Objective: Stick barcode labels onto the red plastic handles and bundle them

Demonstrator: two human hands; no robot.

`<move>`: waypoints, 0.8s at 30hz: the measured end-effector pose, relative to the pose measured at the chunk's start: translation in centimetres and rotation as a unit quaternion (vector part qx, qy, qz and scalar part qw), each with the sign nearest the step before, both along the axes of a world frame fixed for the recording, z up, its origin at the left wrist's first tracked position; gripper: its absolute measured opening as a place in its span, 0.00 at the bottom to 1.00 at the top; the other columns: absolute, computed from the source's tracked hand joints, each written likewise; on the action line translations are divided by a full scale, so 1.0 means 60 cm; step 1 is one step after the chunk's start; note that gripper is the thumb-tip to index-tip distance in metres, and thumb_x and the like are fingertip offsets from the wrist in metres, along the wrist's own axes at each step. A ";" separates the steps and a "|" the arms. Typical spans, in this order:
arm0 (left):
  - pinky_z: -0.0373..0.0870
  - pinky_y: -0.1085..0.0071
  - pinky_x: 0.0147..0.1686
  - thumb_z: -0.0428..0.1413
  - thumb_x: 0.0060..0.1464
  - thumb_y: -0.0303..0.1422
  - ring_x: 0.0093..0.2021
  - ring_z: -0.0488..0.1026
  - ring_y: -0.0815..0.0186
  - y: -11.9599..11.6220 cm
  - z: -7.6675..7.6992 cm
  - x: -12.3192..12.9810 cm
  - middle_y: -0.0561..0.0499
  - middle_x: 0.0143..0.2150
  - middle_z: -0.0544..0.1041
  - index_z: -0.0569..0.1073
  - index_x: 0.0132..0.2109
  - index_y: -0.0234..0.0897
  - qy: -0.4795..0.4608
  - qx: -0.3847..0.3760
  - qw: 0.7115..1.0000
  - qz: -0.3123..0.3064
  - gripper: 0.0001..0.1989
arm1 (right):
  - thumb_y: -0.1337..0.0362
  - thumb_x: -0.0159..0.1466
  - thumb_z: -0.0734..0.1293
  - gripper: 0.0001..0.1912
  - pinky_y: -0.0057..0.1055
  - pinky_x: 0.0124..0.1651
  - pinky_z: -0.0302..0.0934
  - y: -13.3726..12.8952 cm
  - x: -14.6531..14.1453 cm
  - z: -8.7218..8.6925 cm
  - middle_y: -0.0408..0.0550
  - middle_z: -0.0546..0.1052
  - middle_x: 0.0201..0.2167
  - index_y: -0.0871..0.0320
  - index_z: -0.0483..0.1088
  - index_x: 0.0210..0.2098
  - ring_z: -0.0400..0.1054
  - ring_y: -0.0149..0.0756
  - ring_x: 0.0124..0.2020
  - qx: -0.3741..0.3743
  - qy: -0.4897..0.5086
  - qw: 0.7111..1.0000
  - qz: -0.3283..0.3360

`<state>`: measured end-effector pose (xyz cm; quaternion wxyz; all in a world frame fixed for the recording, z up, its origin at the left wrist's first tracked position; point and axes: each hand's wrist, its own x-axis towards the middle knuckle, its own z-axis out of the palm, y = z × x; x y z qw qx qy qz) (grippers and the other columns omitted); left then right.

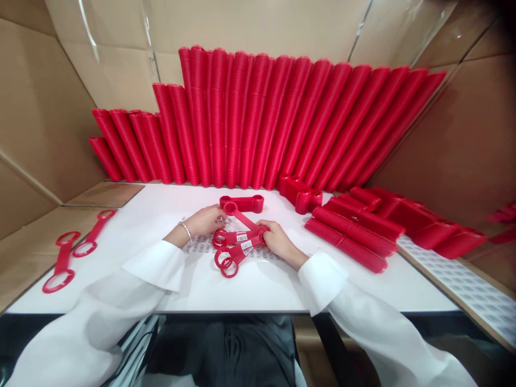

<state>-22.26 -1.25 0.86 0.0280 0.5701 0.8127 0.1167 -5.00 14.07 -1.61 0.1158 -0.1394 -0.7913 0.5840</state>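
My right hand grips a fan of several flat red pieces by their overlapping ring ends. Each piece has a ring at either end, and two show white labels with dark print. The rings at the other ends spread out toward the left and front. My left hand is closed beside the upper ring of the fan, its fingertips drawn together; what they hold, if anything, is too small to make out. Just behind the fan lies a short red stack. A printed label sheet lies partly under the hands.
Tall red stacks lean on the cardboard wall behind the white table. More red stacks lie at the right, near another patterned sheet. Two single red pieces lie at the left.
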 end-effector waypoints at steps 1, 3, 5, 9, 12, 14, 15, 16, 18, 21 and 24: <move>0.65 0.72 0.36 0.51 0.47 0.31 0.33 0.69 0.66 0.000 -0.002 -0.001 0.47 0.40 0.73 0.75 0.35 0.37 -0.004 0.007 1.000 0.004 0.09 | 0.74 0.45 0.52 0.12 0.21 0.13 0.47 0.001 0.000 0.000 0.38 0.63 0.12 0.59 0.63 0.25 0.55 0.25 0.11 0.000 -0.002 1.000 -0.004; 0.63 0.73 0.34 0.51 0.48 0.32 0.31 0.69 0.67 0.000 -0.005 -0.003 0.49 0.36 0.74 0.74 0.33 0.37 -0.012 0.025 1.000 0.003 0.08 | 0.74 0.45 0.52 0.12 0.21 0.13 0.47 0.003 -0.001 0.000 0.38 0.63 0.12 0.60 0.64 0.25 0.55 0.25 0.11 0.000 -0.006 1.000 -0.011; 0.62 0.73 0.32 0.51 0.49 0.33 0.30 0.68 0.67 -0.002 -0.004 -0.005 0.50 0.32 0.73 0.73 0.30 0.36 -0.030 0.042 0.999 -0.003 0.08 | 0.74 0.45 0.52 0.12 0.21 0.13 0.47 0.005 -0.002 -0.001 0.38 0.63 0.12 0.60 0.63 0.25 0.55 0.25 0.11 0.004 -0.007 1.000 -0.016; 0.59 0.75 0.27 0.51 0.49 0.36 0.25 0.65 0.70 -0.001 0.011 0.000 0.53 0.24 0.70 0.70 0.29 0.34 -0.166 0.100 0.981 -0.002 0.09 | 0.73 0.44 0.52 0.13 0.22 0.14 0.48 0.005 -0.002 -0.003 0.39 0.64 0.13 0.60 0.64 0.25 0.55 0.26 0.12 0.006 0.013 1.000 -0.021; 0.56 0.76 0.23 0.52 0.48 0.38 0.22 0.61 0.72 0.006 0.026 0.021 0.55 0.21 0.66 0.69 0.30 0.33 -0.288 0.169 0.943 0.009 0.11 | 0.73 0.45 0.52 0.14 0.22 0.17 0.50 0.003 -0.001 -0.004 0.40 0.67 0.16 0.60 0.66 0.27 0.58 0.26 0.15 0.026 0.052 0.998 -0.014; 0.54 0.77 0.21 0.53 0.48 0.39 0.20 0.59 0.74 0.013 0.030 0.039 0.56 0.20 0.64 0.68 0.30 0.32 -0.340 0.195 0.920 0.011 0.11 | 0.73 0.45 0.52 0.15 0.22 0.19 0.52 0.001 0.000 -0.004 0.41 0.68 0.19 0.60 0.67 0.28 0.59 0.26 0.17 0.043 0.076 0.996 -0.007; 0.52 0.77 0.20 0.54 0.47 0.38 0.20 0.58 0.74 0.017 0.031 0.047 0.57 0.19 0.63 0.69 0.30 0.32 -0.362 0.199 0.911 0.014 0.11 | 0.73 0.45 0.52 0.16 0.22 0.19 0.53 0.000 0.000 -0.004 0.42 0.69 0.20 0.60 0.67 0.28 0.60 0.26 0.18 0.048 0.085 0.995 -0.004; 0.51 0.78 0.19 0.54 0.48 0.38 0.19 0.57 0.75 0.020 0.030 0.055 0.58 0.18 0.62 0.69 0.31 0.32 -0.379 0.202 0.903 0.019 0.11 | 0.73 0.45 0.52 0.16 0.22 0.20 0.53 -0.001 0.001 -0.003 0.42 0.70 0.21 0.60 0.67 0.29 0.60 0.26 0.19 0.051 0.091 0.995 -0.003; 0.49 0.78 0.18 0.54 0.48 0.38 0.18 0.56 0.75 0.024 0.027 0.065 0.58 0.18 0.61 0.70 0.33 0.32 -0.402 0.207 0.891 0.028 0.11 | 0.73 0.45 0.52 0.17 0.23 0.21 0.54 -0.003 0.002 -0.002 0.43 0.70 0.23 0.60 0.68 0.30 0.60 0.27 0.20 0.054 0.101 0.993 -0.003; 0.48 0.78 0.17 0.54 0.49 0.38 0.17 0.56 0.75 0.025 0.021 0.070 0.58 0.17 0.61 0.71 0.34 0.32 -0.413 0.214 0.884 0.039 0.12 | 0.73 0.45 0.52 0.17 0.23 0.23 0.55 -0.005 0.003 0.000 0.43 0.70 0.23 0.60 0.68 0.29 0.61 0.28 0.22 0.061 0.110 0.992 -0.004; 0.49 0.78 0.16 0.54 0.49 0.38 0.17 0.56 0.75 0.024 0.022 0.072 0.58 0.16 0.61 0.71 0.34 0.33 -0.419 0.217 0.880 0.054 0.11 | 0.73 0.45 0.52 0.17 0.24 0.25 0.55 -0.007 0.004 0.001 0.42 0.70 0.23 0.60 0.68 0.29 0.61 0.28 0.23 0.071 0.114 0.991 -0.009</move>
